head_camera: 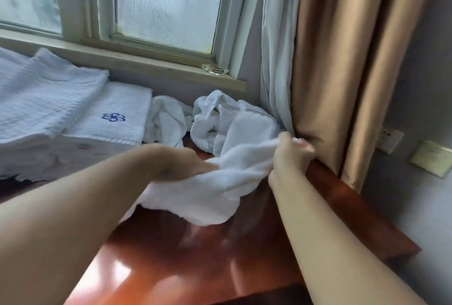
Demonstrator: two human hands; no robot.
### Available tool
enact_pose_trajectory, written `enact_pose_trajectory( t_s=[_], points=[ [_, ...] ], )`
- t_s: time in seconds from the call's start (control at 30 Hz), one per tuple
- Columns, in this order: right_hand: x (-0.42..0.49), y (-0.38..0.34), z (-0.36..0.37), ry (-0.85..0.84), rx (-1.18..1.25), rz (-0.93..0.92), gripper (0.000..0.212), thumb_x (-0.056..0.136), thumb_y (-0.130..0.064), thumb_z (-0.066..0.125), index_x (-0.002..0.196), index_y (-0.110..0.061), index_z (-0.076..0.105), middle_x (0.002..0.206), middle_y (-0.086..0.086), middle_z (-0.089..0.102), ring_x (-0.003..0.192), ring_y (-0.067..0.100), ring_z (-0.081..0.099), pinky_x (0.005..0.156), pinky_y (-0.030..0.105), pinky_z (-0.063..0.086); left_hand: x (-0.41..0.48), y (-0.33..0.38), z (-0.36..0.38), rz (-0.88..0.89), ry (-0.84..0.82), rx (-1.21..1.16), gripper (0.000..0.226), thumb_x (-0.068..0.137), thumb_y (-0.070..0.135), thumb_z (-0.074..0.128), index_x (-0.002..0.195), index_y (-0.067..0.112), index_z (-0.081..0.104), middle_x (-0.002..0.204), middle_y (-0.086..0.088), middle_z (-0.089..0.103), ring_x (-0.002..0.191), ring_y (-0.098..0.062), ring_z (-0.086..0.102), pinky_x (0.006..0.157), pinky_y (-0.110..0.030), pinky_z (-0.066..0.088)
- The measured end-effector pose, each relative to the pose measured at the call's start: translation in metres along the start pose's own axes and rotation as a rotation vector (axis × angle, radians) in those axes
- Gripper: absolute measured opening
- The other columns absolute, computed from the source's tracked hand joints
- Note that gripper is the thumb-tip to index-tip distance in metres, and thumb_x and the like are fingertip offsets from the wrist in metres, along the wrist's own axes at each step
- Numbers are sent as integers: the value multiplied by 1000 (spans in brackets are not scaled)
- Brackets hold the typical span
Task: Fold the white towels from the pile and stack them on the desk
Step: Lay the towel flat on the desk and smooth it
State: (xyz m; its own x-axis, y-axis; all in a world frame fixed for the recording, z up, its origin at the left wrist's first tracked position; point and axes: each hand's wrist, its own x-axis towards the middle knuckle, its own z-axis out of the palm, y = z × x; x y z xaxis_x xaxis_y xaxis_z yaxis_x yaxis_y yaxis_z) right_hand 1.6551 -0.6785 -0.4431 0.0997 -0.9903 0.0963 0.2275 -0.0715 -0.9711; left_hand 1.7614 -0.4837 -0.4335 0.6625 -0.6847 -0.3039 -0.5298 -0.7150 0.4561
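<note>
We work on the red-brown desk [220,251]. The folded stack [117,118] stands at its far left side, and the loose pile [220,121] lies at the far right corner. The white towel [208,189] hangs crumpled and soft near the right edge. Our left hand [181,163] and right hand [289,152] both grip it. It may catch the pile or slide off the glossy desk.

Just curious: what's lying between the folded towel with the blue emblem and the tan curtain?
In the head view, a rumpled pile of white towels lies on the reddish wooden desk.
</note>
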Motion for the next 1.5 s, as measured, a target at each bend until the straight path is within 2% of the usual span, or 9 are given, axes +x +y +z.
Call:
enact_pose_trajectory(
  t_s=[0.2, 0.33, 0.4, 0.53, 0.7, 0.93, 1.1, 1.2, 1.5],
  points=[
    [-8, -78, -9, -372, 76, -437, 21, 80, -26, 67, 100, -30, 66, 87, -13, 65, 76, -2, 62, 72, 17, 49, -19, 7, -23, 84, 239, -130, 58, 99, 65, 40, 112, 15, 66, 120, -10, 64, 110, -27, 58, 98, -36, 40],
    [-1, -40, -2, -818, -502, -253, 72, 92, -34, 65, 156, -26, 31, 149, -3, 48, 128, 7, 50, 100, 26, 40, -23, -7, 4, 317, 534, -212, 50, 100, 53, 44, 82, 9, 60, 80, -13, 64, 81, -35, 61, 67, -41, 43],
    [-4, -5, -8, -882, -913, -259, 84, 94, -36, 60, 161, -33, 9, 160, 1, 31, 142, 24, 38, 102, 29, 35, -27, -22, 33, 257, 423, -43, 66, 82, 77, 47, 114, 22, 63, 114, -1, 65, 107, -26, 60, 88, -43, 49],
    [-35, 52, -23, -709, -920, -632, 21, 93, -33, 57, 107, -19, 62, 107, 0, 62, 105, 22, 56, 88, 35, 48, -27, -56, 74, 172, 430, 433, 83, 76, 78, 49, 148, 40, 32, 141, 7, 44, 131, -20, 38, 108, -41, 35],
    [-62, 76, -40, -1214, -870, -587, 63, 73, -77, 63, 112, -27, 60, 104, -16, 58, 95, -1, 56, 85, 18, 46, -25, -66, 55, 182, 547, 240, 33, 99, 55, 46, 125, 42, 61, 122, 7, 52, 119, -21, 44, 100, -42, 41],
    [-52, 62, -43, -1293, -912, -683, 33, 85, -41, 79, 87, -8, 70, 89, 1, 67, 89, 14, 58, 85, 32, 46, -17, -68, -10, 13, 457, -552, 36, 97, 49, 59, 94, 17, 73, 90, -1, 75, 79, -15, 71, 69, -27, 55],
    [-54, 39, -45, -1373, -509, -210, 35, 74, -20, 60, 72, 14, 50, 71, 8, 50, 67, 22, 48, 63, 36, 37, -3, -77, -14, -74, 450, -950, 12, 91, 14, 62, 82, 8, 68, 84, -11, 66, 63, -16, 57, 51, -18, 44],
    [-53, 32, -40, -1397, -504, -115, 18, 69, -18, 55, 70, 0, 52, 68, 4, 52, 64, 21, 49, 58, 30, 40, -1, -69, -6, -57, 503, -1148, 24, 92, 32, 56, 100, 11, 65, 97, -6, 67, 87, -21, 63, 80, -30, 53],
    [-50, 62, -21, -1226, -725, -146, 31, 88, -46, 66, 106, -21, 71, 104, 1, 73, 98, 22, 66, 86, 33, 51, -45, -114, 73, 38, 737, -685, 52, 82, 70, 55, 98, 21, 65, 82, 12, 67, 69, 9, 63, 55, -8, 43]
  ],
)
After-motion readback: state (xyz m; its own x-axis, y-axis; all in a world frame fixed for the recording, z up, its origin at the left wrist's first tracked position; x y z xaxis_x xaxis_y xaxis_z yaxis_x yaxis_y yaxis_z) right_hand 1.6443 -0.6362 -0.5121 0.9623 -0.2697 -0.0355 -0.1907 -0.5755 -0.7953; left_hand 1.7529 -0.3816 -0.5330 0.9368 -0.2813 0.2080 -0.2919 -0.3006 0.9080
